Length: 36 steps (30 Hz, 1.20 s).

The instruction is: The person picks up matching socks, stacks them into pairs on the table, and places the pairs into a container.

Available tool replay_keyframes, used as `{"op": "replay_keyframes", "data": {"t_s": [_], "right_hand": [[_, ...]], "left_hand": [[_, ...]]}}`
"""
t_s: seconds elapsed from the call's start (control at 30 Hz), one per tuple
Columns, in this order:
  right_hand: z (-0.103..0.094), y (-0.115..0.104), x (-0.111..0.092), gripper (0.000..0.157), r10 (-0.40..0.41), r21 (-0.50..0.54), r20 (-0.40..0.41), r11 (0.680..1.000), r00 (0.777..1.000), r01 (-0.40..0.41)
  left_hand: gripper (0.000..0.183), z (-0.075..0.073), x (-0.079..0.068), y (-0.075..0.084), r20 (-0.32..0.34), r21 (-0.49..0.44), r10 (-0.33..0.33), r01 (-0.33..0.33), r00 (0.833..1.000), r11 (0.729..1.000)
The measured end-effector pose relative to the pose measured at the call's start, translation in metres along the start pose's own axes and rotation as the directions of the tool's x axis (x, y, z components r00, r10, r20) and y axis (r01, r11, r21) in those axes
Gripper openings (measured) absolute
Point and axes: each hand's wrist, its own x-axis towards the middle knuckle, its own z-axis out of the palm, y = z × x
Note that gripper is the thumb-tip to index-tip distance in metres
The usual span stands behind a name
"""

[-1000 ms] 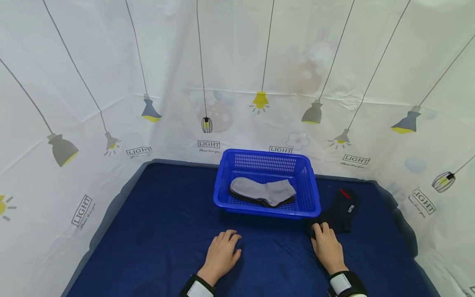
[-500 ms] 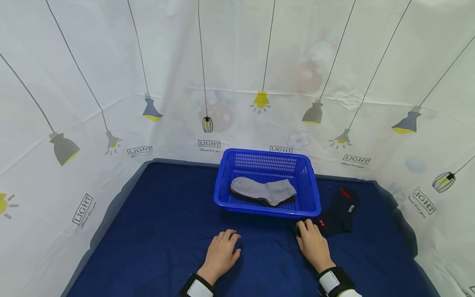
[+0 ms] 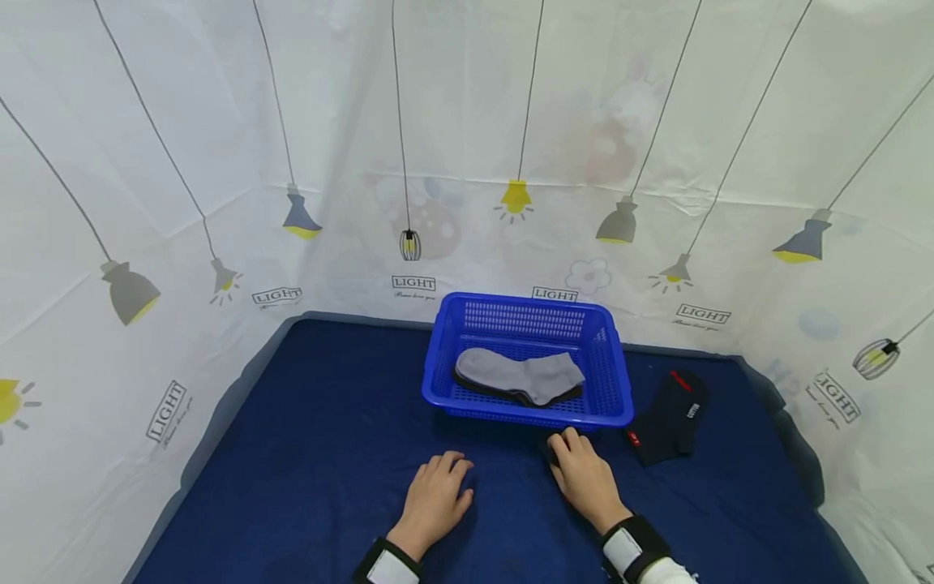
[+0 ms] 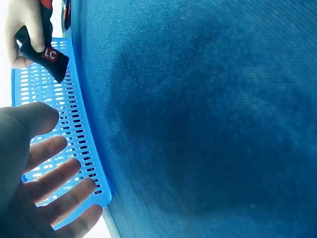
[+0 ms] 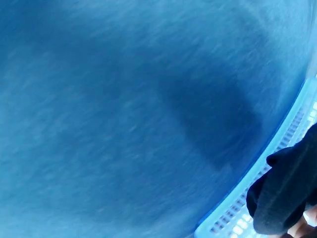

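In the head view, my right hand pinches a black sock just in front of the blue basket. A red label shows on that sock in the left wrist view; in the right wrist view the dark cloth hangs from the fingertips. My left hand hovers or rests near the blue cloth to the left, fingers loosely spread and holding nothing. Inside the basket lies a light grey sock on top of dark ones. Another black sock with red marks and white lettering lies flat right of the basket.
A dark blue cloth covers the table. White sheets printed with hanging lamps enclose it at the back and both sides. The basket stands near the back edge.
My right hand has moved left with the black sock, away from the other black sock, whose lower end with a red label is now uncovered. The left hand has stayed put.
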Motion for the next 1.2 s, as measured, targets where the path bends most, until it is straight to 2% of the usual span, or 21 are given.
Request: {"op": "replay_keyframes", "data": {"t_s": [0.43,0.73,0.97,1.2], "right_hand": [[0.001,-0.03,0.015,0.033,-0.13,0.002,0.013,0.991,0.991,0.13],[0.002,-0.04,0.03,0.031,-0.155,0.021,0.017,0.988,0.988,0.154],[0.003,-0.05,0.036,0.03,-0.209,0.037,0.028,0.977,0.978,0.208],[0.016,-0.049,0.033,0.031,-0.27,0.035,0.024,0.962,0.962,0.269]], "left_hand": [[0.033,0.001,-0.004,-0.002,-0.009,-0.004,-0.012,0.012,1.0,1.0],[0.034,-0.001,-0.004,-0.004,0.017,-0.011,-0.03,0.03,0.999,1.0],[0.034,-0.001,-0.005,-0.005,0.028,-0.007,-0.034,0.034,0.999,0.999],[0.033,0.0,-0.005,-0.006,-0.014,-0.006,-0.015,0.015,1.0,1.0]]}}
